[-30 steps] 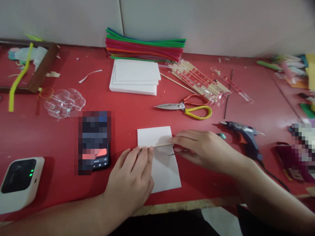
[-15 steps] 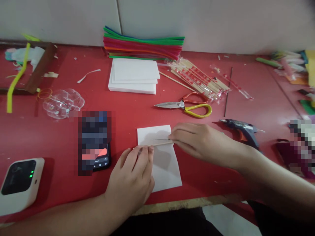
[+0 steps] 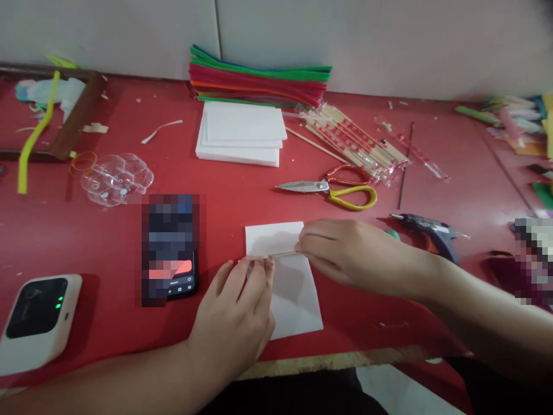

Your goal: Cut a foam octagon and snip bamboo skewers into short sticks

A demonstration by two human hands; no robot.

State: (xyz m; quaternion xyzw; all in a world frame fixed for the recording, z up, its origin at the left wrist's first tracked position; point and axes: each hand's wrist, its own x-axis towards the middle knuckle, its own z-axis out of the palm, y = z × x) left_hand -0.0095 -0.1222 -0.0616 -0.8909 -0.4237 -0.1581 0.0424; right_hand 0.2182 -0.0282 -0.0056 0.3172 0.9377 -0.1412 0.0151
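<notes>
A white sheet (image 3: 296, 294), creased or cut across its upper part, lies on the red tabletop in front of me. Across it runs a thin pale wooden stick (image 3: 283, 254), much of it covered by my fingers. My left hand (image 3: 235, 305) rests on the sheet's left side, fingertips bent down and pressed on the stick's left end. My right hand (image 3: 341, 248) comes in from the right with its fingers pinched together at the stick's right end. A fine dark line shows along the stick near those fingertips; whether it is a wire or a mark, I cannot tell.
Beyond the hands lie scissors (image 3: 341, 190), stacked white sheets (image 3: 242, 129), wrapped chopsticks (image 3: 354, 138) and coloured pipe cleaners (image 3: 259, 80). To the right is a glue gun (image 3: 425, 230). A phone (image 3: 184, 282), a white device (image 3: 64, 328) and a clear plastic palette (image 3: 116, 178) are leftward.
The right fingertips have shifted slightly down and left, closer against the stick. The dark line now lies nearly along the stick. The left hand stays pressed in place; the whole view has shifted slightly.
</notes>
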